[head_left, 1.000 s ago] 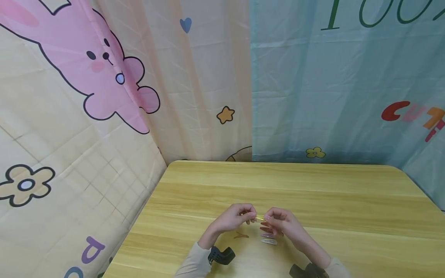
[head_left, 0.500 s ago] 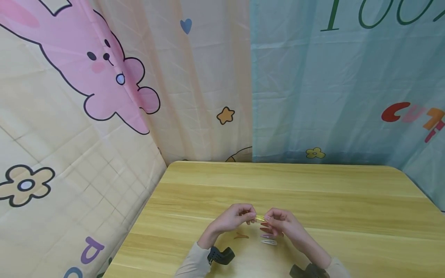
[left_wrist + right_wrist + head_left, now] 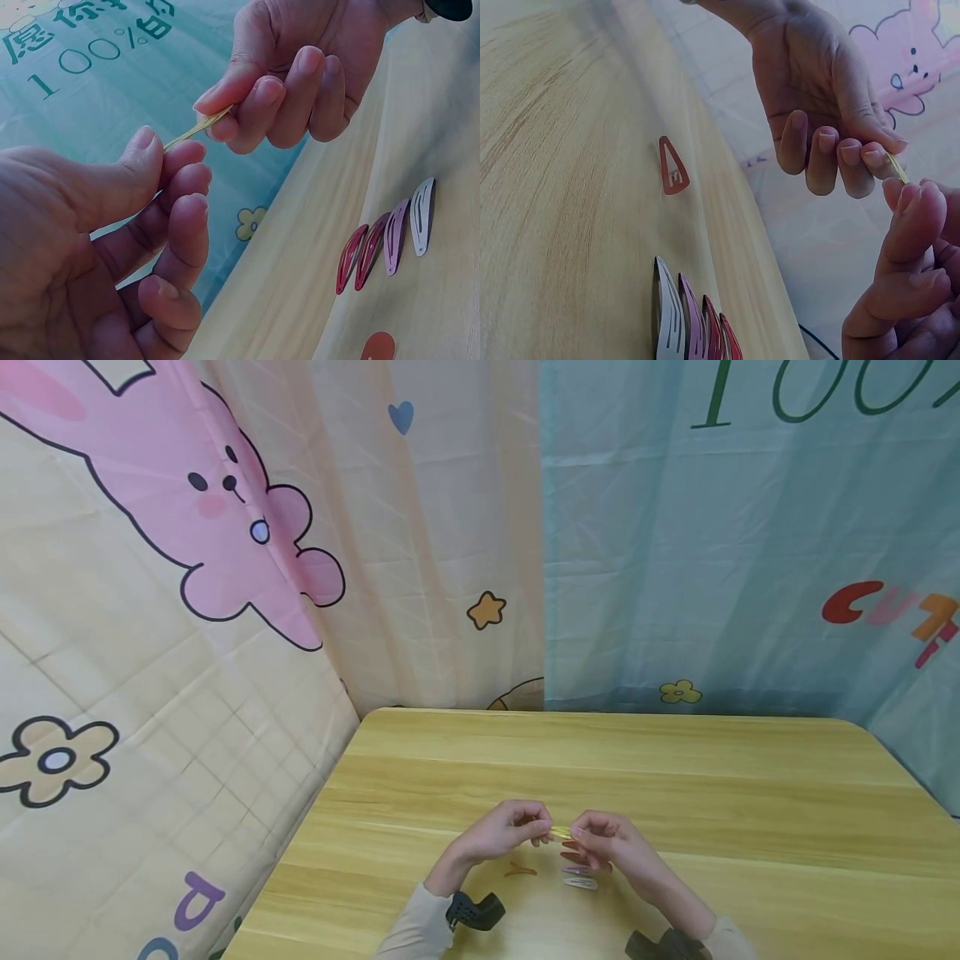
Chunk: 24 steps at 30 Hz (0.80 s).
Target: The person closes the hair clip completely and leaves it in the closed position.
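Note:
A yellow snap hair clip is stretched between both hands above the table. My left hand pinches one end between thumb and forefinger, its other fingers loosely bent. The opposite end is pinched by the thumb and forefinger of my right hand. Below the hands lies a row of snap clips: a white clip, a lilac clip, a dark red clip and a red clip. An orange-brown clip lies apart from that row, nearer the left hand.
The wood-grain table reaches back to a blue curtain on the right and a cream cloth with a pink cartoon figure on the left. Dark wrist mounts sit on both forearms.

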Tool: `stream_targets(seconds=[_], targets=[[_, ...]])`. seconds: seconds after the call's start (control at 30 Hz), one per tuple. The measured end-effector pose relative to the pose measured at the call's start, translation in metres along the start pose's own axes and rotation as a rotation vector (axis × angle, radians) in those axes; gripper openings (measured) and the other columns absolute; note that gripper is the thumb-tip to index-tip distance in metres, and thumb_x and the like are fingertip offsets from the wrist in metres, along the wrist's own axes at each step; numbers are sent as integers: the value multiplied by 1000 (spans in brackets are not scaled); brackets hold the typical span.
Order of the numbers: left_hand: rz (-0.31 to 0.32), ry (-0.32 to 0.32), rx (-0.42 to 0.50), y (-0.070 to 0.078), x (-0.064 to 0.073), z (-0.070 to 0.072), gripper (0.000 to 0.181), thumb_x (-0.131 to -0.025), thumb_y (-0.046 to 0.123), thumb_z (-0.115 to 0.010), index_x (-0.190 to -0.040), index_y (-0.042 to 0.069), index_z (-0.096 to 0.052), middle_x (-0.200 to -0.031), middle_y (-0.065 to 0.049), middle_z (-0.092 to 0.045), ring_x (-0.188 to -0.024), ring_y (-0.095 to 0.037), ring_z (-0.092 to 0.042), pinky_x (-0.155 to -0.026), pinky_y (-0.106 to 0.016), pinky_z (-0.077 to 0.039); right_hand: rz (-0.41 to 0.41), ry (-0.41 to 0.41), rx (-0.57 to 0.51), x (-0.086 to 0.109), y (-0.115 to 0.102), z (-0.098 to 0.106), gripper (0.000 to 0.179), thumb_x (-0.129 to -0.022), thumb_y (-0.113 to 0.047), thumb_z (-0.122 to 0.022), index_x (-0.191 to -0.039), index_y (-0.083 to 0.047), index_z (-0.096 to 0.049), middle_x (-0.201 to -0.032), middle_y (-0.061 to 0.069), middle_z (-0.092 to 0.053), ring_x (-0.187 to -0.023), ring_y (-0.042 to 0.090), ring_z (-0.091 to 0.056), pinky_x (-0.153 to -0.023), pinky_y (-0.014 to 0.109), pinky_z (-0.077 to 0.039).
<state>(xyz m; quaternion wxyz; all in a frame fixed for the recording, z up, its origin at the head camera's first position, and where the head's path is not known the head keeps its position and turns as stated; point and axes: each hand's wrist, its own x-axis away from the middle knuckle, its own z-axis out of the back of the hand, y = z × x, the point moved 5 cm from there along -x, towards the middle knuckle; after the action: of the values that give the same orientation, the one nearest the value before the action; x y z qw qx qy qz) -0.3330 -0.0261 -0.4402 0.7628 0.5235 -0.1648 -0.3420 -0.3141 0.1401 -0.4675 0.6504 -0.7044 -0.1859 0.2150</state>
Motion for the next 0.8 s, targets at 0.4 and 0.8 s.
stream_targets(seconds=[0.4,0.8], targets=[[1,-14,44,-12,-3,0,19,-100,14,-49,-90,2,-61,-82,-2,-60,-76,-9,-55,-77,-46,-49,23,-13,28,1,-1,0,15,-97,-18,-54,-97,-7,-64,-58,-4,-52,-52,6,-44,-52,19,-37],[25,16,17,-14,-2,2,21,-100,15,-48,-90,3,-62,-80,3,-59,-73,-10,-56,-75,-47,-49,-54,48,64,-1,3,2,32,-98,-25,-53,-98,7,-59,-66,-2,-54,-53,8,-48,-52,22,-36]])
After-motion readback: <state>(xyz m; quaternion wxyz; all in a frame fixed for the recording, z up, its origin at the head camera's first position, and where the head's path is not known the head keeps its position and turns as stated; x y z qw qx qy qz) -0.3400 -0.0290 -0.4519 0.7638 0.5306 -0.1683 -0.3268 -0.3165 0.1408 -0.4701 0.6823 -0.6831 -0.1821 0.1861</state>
